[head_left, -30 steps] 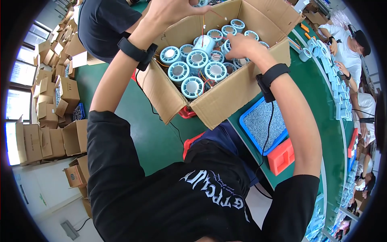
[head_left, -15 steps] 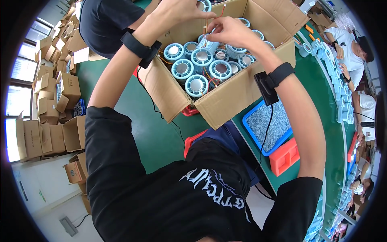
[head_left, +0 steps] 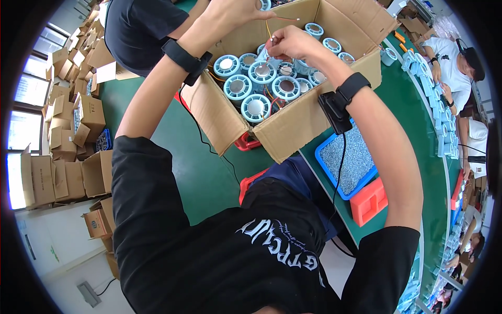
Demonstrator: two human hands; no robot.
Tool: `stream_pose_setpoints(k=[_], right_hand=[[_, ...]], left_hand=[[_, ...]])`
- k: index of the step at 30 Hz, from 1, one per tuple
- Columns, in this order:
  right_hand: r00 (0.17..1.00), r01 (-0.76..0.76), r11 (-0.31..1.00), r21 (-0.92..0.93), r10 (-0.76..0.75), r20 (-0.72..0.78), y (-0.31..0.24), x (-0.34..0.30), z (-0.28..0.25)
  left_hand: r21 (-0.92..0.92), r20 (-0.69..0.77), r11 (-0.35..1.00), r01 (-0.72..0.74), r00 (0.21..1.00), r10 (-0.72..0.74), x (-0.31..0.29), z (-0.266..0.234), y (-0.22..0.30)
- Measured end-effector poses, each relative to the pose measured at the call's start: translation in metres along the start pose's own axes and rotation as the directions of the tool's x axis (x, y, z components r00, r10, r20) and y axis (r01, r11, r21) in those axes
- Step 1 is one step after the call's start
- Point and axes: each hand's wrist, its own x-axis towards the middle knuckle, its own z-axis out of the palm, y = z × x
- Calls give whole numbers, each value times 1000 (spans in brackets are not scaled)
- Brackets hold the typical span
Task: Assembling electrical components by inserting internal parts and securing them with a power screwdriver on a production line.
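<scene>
A thin wire (head_left: 282, 19) is held stretched above the cardboard box (head_left: 293, 125), pinched by the left hand (head_left: 238, 11) and the right hand (head_left: 290, 44), apparently for untangling. Inside the box, round blue fan parts (head_left: 256, 107) are packed upright in rows to save room.

Spools (head_left: 254, 107) stand packed in the carton (head_left: 293, 125) at twelve o'clock, both hands (head_left: 290, 43) above them, while a tray (head_left: 348, 165) lies on the bench (head_left: 418, 136) at three o'clock, a block (head_left: 368, 201) just before it.

The person wears a black short-sleeved T-shirt (head_left: 209, 251) with white lettering across the chest. Each wrist carries a black band (head_left: 180, 55) holding a small black box (head_left: 334, 112), from which a thin black cable (head_left: 340, 172) runs.
</scene>
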Motion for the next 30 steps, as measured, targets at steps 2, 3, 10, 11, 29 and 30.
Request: stream_pose_setpoints(k=[2, 3, 10, 11, 29, 30], right_hand=[[1000, 13, 998, -63, -12, 13, -3, -2, -2], [999, 25, 992, -126, -22, 27, -4, -4, -4], [970, 108, 945, -310, -169, -177, -5, -3, -3], [986, 15, 956, -293, -63, -157, -7, -1, -2], [954, 220, 902, -372, -278, -112, -9, -14, 4], [960, 198, 868, -455, -267, -90, -9, -13, 5]], left_hand=[[-105, -140, 984, -141, 982, 126, -5, 1, -5], [-104, -140, 984, -142, 982, 127, -4, 1, -8], [109, 1, 994, -17, 1000, 17, 4, -1, 2], [108, 2, 994, -21, 1000, 21, 5, -1, 4], [-193, 45, 981, 8, 999, 1, -12, -5, -6], [-279, -25, 957, -76, 997, 72, -14, -5, -7]])
